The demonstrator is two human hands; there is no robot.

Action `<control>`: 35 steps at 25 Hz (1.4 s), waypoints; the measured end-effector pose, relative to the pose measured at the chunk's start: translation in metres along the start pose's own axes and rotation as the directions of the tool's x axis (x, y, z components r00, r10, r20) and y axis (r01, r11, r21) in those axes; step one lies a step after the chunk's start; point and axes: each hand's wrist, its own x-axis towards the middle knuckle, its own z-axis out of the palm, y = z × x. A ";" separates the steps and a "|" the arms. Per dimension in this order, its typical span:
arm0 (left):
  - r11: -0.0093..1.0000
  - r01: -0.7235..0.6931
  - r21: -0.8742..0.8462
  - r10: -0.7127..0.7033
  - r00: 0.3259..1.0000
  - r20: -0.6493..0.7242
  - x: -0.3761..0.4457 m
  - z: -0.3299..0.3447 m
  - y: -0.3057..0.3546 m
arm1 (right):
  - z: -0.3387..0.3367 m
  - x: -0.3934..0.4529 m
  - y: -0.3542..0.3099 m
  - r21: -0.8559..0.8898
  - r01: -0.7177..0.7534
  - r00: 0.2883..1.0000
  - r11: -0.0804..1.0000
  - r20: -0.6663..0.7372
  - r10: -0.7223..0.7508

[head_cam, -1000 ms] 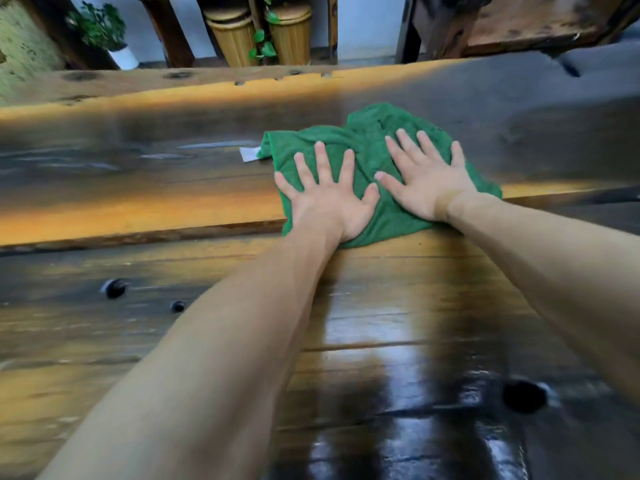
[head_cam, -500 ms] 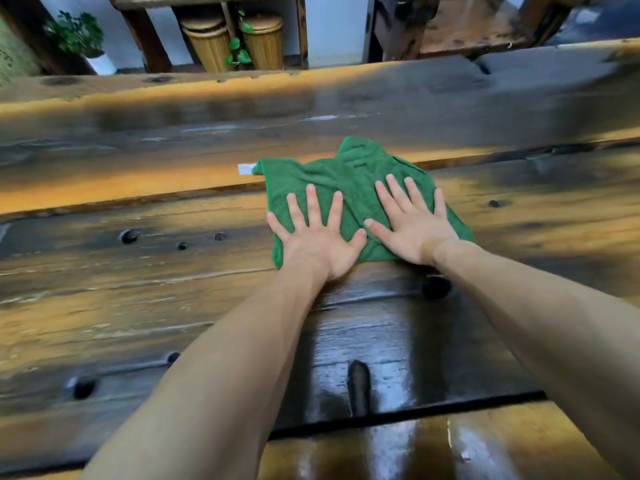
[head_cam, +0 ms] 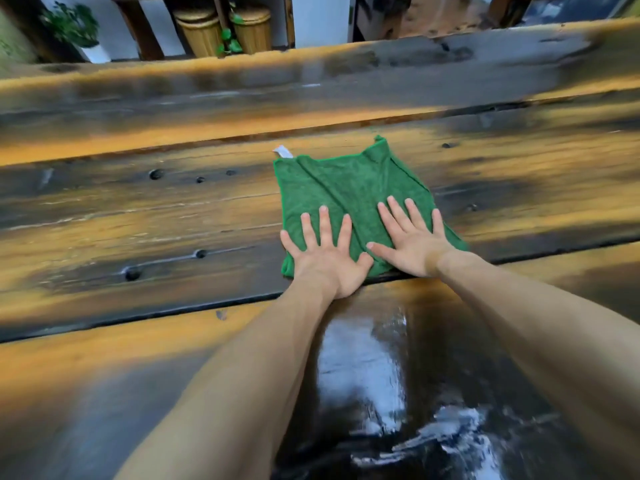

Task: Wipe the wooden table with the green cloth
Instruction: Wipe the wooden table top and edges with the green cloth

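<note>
One potted plant [head_cam: 74,27] and two wicker baskets [head_cam: 199,29] stand beyond the wooden table [head_cam: 138,220], where the left hand [head_cam: 327,259] and right hand [head_cam: 414,245], both flat with fingers spread, press one green cloth [head_cam: 346,188].

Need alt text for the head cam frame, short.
Both hands, left hand and right hand, press flat with fingers spread on a green cloth lying on a dark wooden table. A glossy streak shines on the wood between the forearms; wicker baskets stand beyond the table.
</note>
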 end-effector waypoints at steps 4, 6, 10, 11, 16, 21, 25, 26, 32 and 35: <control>1.000 0.005 -0.010 -0.004 0.999 0.039 -0.047 0.017 0.011 | 0.019 -0.047 -0.001 0.003 -0.007 0.999 1.000 0.036 0.007; 1.000 -0.009 -0.005 0.010 0.998 0.060 -0.072 0.027 0.017 | 0.030 -0.074 0.001 0.006 -0.010 0.999 1.000 0.045 0.010; 0.999 -0.037 -0.003 0.037 0.997 0.069 -0.128 0.054 0.030 | 0.052 -0.130 0.007 -0.003 0.015 0.997 1.000 0.078 -0.014; 0.999 -0.037 -0.009 0.038 0.997 0.074 -0.141 0.059 0.034 | 0.058 -0.143 0.008 -0.003 0.020 0.996 1.000 0.087 -0.019; 0.999 -0.035 -0.003 0.035 0.994 0.104 -0.198 0.082 0.049 | 0.079 -0.201 0.012 0.004 0.029 0.993 1.000 0.113 -0.029; 0.999 -0.044 -0.001 0.044 0.990 0.133 -0.253 0.107 0.062 | 0.103 -0.262 0.013 0.000 0.029 0.993 1.000 0.116 -0.029; 0.998 -0.057 -0.002 0.056 0.983 0.173 -0.296 0.126 0.074 | 0.119 -0.309 0.016 -0.002 0.016 0.987 1.000 0.162 -0.016; 0.998 -0.059 -0.002 0.058 0.981 0.183 -0.305 0.130 0.076 | 0.123 -0.319 0.016 0.001 0.013 0.984 1.000 0.179 -0.013; 0.995 -0.087 0.038 0.078 0.977 0.199 -0.341 0.154 0.092 | 0.138 -0.368 0.022 0.007 -0.017 0.979 1.000 0.203 0.015; 0.994 -0.108 0.031 0.105 0.990 0.091 -0.353 0.165 0.097 | 0.141 -0.378 0.028 0.015 -0.016 0.973 1.000 0.232 0.012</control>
